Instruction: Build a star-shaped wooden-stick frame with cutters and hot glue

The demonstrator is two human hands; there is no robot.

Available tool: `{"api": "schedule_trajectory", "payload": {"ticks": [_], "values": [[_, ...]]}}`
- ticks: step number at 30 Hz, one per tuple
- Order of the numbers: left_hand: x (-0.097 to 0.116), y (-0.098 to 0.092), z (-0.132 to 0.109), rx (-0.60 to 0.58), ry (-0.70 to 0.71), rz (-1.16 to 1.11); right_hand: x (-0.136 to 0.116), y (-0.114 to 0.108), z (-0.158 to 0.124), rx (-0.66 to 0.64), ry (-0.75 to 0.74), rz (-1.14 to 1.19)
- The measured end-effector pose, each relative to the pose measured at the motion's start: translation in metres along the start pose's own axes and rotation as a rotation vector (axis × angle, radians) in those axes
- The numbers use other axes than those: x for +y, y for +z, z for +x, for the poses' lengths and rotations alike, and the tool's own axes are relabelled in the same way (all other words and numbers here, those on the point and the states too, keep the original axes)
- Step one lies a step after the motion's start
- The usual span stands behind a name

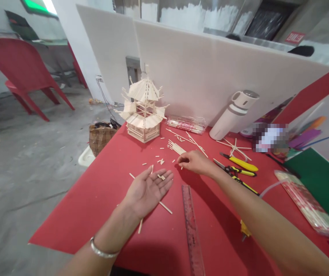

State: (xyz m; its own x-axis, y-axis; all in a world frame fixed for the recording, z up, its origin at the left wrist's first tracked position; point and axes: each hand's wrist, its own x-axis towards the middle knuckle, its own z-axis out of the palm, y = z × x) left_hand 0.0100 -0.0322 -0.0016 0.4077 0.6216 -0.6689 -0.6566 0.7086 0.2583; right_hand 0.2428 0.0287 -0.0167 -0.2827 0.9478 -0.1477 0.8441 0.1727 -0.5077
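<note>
My left hand point(148, 189) lies palm up on the red table point(101, 199), fingers stretched out, with a small cut stick piece point(161, 177) resting on the fingers. My right hand point(194, 161) reaches forward with its fingertips pinched together at short wooden stick bits point(160, 161) scattered on the table; what is in the pinch is too small to name. A bundle of thin sticks point(176, 147) lies just beyond it. A small pagoda model point(143, 111) built of sticks stands at the far edge.
A clear ruler point(192, 228) lies between my arms. Yellow-handled cutters point(239, 164) and a stick star point(235, 147) sit to the right, by a white flask point(233, 115) leaning on the white partition point(210, 73). Packets of sticks point(308, 207), a green board point(322, 184), a red chair point(23, 69).
</note>
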Motion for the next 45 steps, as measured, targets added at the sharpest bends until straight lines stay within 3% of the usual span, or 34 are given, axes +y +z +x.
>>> {"api": "schedule_trajectory", "payload": {"ticks": [8,13,16,25,34,39,45], "values": [[-0.004,-0.006,0.007,-0.029,-0.031,-0.022,-0.018,0.010,0.022,-0.044,-0.071,0.026],[0.002,-0.009,0.004,0.022,0.037,-0.050,-0.043,0.017,0.038,-0.107,-0.158,-0.008],[0.006,-0.011,0.005,0.028,0.075,-0.060,-0.043,0.015,0.035,-0.151,-0.192,-0.051],[0.002,-0.012,0.010,0.082,0.084,-0.011,0.015,-0.020,0.013,-0.119,0.049,-0.076],[0.004,0.007,0.003,0.146,0.091,0.047,0.051,-0.045,0.005,-0.049,0.107,-0.163],[0.013,0.021,0.011,0.117,0.107,0.122,0.075,-0.069,0.017,0.041,0.157,-0.199],[0.044,0.056,0.046,0.081,0.112,0.255,0.097,-0.084,0.055,0.143,0.199,-0.226]]}}
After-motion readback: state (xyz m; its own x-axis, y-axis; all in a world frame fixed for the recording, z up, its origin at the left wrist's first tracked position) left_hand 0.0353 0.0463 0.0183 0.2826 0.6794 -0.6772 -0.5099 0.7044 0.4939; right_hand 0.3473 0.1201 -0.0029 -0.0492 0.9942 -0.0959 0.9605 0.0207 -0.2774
